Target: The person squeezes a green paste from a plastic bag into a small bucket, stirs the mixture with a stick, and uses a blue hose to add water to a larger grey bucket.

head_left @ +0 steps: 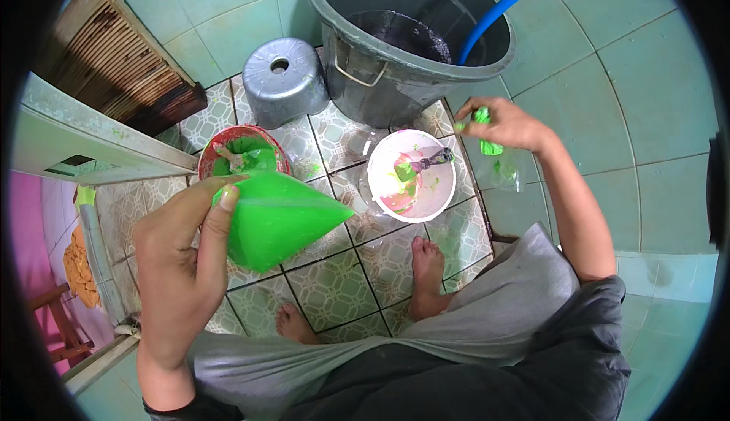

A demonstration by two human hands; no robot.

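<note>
My left hand (182, 242) is closed on the gathered top of a plastic bag (277, 219) full of bright green paste-like stuff. The bag hangs with one pointed corner to the right. Out to the right, my right hand (513, 122) has its fingers curled round a bright green bundle (487, 134), perhaps of bands or string; its kind is unclear. Below that hand shows a thin clear plastic bag (508, 174). Behind the filled bag stands a red bucket (205, 169) with green stuff and a stick-like handle inside. A paint-smeared brush (435, 159) lies in a white bucket (382, 147).
A large dark grey tub (380, 90) holds water, with a blue hose (494, 11) running in. Beside it stands a grey stool (283, 90). A slatted wooden panel (114, 56) leans at the far left, near a door (99, 136). My bare feet are on the tiled floor (334, 288).
</note>
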